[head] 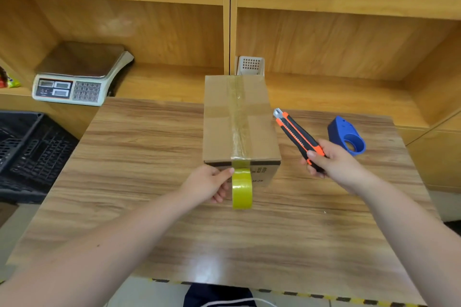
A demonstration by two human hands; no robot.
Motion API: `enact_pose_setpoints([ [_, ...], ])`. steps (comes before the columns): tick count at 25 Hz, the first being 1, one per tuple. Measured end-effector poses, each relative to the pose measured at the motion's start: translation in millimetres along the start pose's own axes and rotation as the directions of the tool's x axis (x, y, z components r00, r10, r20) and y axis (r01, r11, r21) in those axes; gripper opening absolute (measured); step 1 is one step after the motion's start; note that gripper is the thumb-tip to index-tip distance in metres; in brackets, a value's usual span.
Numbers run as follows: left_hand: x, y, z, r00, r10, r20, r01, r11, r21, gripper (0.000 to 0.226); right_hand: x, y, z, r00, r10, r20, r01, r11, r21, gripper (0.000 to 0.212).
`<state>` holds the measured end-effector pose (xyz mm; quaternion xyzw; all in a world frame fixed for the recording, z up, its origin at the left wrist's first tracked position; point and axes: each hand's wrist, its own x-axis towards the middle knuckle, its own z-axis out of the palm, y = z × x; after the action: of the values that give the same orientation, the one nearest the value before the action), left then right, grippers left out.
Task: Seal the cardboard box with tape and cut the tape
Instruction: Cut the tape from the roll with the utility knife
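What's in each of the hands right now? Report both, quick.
Left hand: closed on the yellow tape roll, its tape running up onto the cardboard box.
Right hand: closed on the orange-black utility knife.

- Cardboard box, near side face: dark printed characters present beside the tape roll; too small and blurred to read.
- Weighing scale: display windows and keypad markings present; illegible.
- No other text visible.
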<state>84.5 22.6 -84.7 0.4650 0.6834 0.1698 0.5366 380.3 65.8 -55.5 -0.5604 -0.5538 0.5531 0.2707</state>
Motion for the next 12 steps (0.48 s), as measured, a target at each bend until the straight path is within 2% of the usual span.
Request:
enact_pose_setpoints([
  [2, -1.0, -5.0, 8.8, 1.0, -0.02, -0.007, 0.02, 0.999, -0.044, 0.046, -7.7, -9.7, 5.2, 0.999, -0.018, -0.031, 0.015, 0.995, -0.099, 0.009],
  [6, -4.8, -7.3, 31.7, 0.998, -0.043, 0.041, 0.055, 0.928, -0.368, 0.025, -20.0, -14.9, 12.3, 0.987, -0.123, -0.099, 0.077, 0.921, -0.381, 0.009],
  [8, -6.6, -6.5, 42.5, 0.996, -0.058, 0.07, 0.083, 0.892, -0.444, 0.017, -24.2, -11.3, 14.3, 0.976, -0.169, -0.135, 0.083, 0.869, -0.487, 0.014],
  [10, -5.7, -9.1, 50.0, 0.998, -0.061, 0.035, 0.07, 0.885, -0.461, 0.022, -27.1, -9.1, 17.2, 0.964, -0.19, -0.184, 0.059, 0.832, -0.552, 0.025],
  [12, -6.7, -13.1, 55.0, 0.998, -0.061, -0.016, 0.048, 0.897, -0.44, 0.04, -28.4, -8.6, 20.7, 0.955, -0.196, -0.223, 0.02, 0.793, -0.609, 0.034],
])
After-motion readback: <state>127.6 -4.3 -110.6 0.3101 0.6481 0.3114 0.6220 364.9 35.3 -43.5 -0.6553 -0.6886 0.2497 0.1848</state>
